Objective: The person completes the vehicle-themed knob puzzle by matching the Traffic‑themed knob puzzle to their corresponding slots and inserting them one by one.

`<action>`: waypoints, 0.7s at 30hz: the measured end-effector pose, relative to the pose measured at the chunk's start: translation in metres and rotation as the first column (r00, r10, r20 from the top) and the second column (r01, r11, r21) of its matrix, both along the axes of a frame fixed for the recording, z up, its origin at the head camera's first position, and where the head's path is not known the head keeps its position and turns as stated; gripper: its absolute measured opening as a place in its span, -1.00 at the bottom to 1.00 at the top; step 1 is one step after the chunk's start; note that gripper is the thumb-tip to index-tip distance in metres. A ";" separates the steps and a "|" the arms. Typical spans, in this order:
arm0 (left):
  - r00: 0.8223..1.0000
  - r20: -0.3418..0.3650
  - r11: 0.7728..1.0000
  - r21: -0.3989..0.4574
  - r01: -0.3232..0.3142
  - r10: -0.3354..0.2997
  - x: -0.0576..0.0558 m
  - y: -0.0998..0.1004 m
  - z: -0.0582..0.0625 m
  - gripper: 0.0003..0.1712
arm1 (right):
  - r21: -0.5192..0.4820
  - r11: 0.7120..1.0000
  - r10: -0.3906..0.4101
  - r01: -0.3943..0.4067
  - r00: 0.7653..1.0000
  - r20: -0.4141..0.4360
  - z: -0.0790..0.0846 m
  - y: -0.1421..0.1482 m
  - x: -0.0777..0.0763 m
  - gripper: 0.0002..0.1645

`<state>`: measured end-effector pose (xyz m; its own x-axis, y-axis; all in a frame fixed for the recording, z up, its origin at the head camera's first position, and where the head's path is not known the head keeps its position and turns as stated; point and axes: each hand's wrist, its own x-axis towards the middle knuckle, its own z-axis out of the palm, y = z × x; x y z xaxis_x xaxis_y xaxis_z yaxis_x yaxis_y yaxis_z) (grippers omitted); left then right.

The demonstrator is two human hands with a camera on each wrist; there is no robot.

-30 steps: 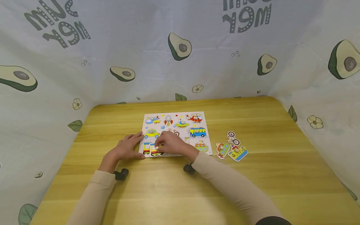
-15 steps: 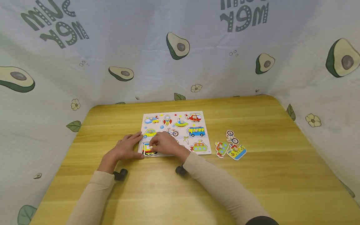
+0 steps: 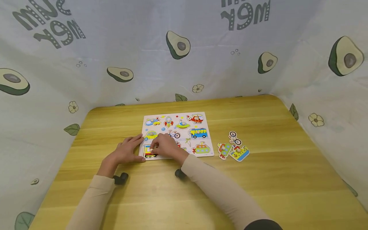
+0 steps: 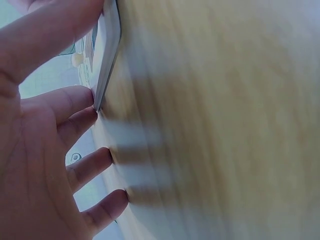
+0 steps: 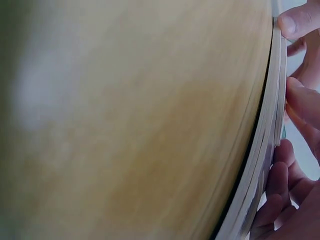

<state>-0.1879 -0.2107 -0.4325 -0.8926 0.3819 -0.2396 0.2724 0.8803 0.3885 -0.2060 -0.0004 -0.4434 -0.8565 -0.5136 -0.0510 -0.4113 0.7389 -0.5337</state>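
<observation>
On the table lies a white wooden knob puzzle board (image 3: 186,140) with vehicle pictures. My right hand (image 3: 166,146) pinches the small knob of a train puzzle piece (image 3: 148,152) over the board's lower left corner, where a train is pictured. In the right wrist view the fingers (image 5: 302,100) are close along the board's edge. My left hand (image 3: 125,152) rests at the board's left side, fingers spread and thumb at the near corner. The left wrist view has those fingertips (image 4: 120,196) down on the table and the thumb along the board edge (image 4: 107,55).
Right of the board lie three loose pieces: a bicycle (image 3: 235,138), a submarine (image 3: 223,150) and a ship (image 3: 239,153). Car (image 3: 150,135), bus (image 3: 198,133) and helicopter (image 3: 195,118) show on the board. A curtain with avocado prints (image 3: 178,44) hangs behind the wooden table (image 3: 258,179).
My right hand has moved left with the train piece, from beside the pictured train to over it. The left hand keeps its place at the board's edge. The head view has shifted slightly.
</observation>
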 end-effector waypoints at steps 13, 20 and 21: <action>1.000 -0.013 1.000 -0.004 0.017 -0.017 -0.001 0.000 0.000 0.16 | 0.115 0.992 -0.051 0.059 0.996 -0.067 0.002 -0.011 -0.001 -0.95; 1.000 -0.005 1.000 -0.002 0.010 -0.010 0.001 0.000 -0.003 0.17 | 0.149 0.987 -0.049 0.059 0.997 -0.067 0.001 -0.011 0.001 -0.94; 1.000 -0.005 1.000 0.000 0.010 -0.010 0.001 0.000 -0.002 0.17 | 0.161 0.985 -0.049 0.059 0.996 -0.069 0.001 -0.012 0.001 -0.94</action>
